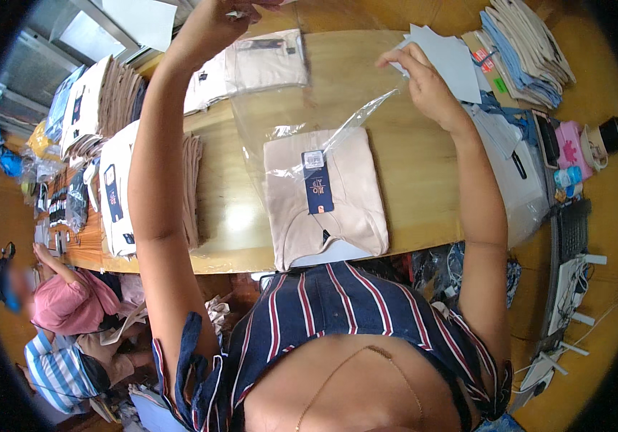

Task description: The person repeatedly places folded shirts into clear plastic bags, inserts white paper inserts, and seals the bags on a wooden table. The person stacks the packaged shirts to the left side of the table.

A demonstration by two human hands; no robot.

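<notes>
A folded beige T-shirt (pixel 355 173) lies on the table in front of me, a navy tag (pixel 316 183) on its front. Loose clear plastic film (pixel 355 115), which looks like a bag, covers its far part and rises toward my hands. My left hand (pixel 222 21) is raised at the top edge, fingers closed on the film; its fingertips are partly cut off. To the right, my right hand (pixel 431 86) hangs above the table, fingers bent and partly apart, close to the film. White card (pixel 334 253) shows under the shirt's near edge.
Bagged beige shirts (pixel 265 65) lie farther back. Stacks of folded shirts (pixel 111 187) stand at left, more garments (pixel 532 50) at the far right. White sheets (pixel 442 61) and a phone (pixel 545 137) lie right. Another person in pink (pixel 71 302) sits at lower left.
</notes>
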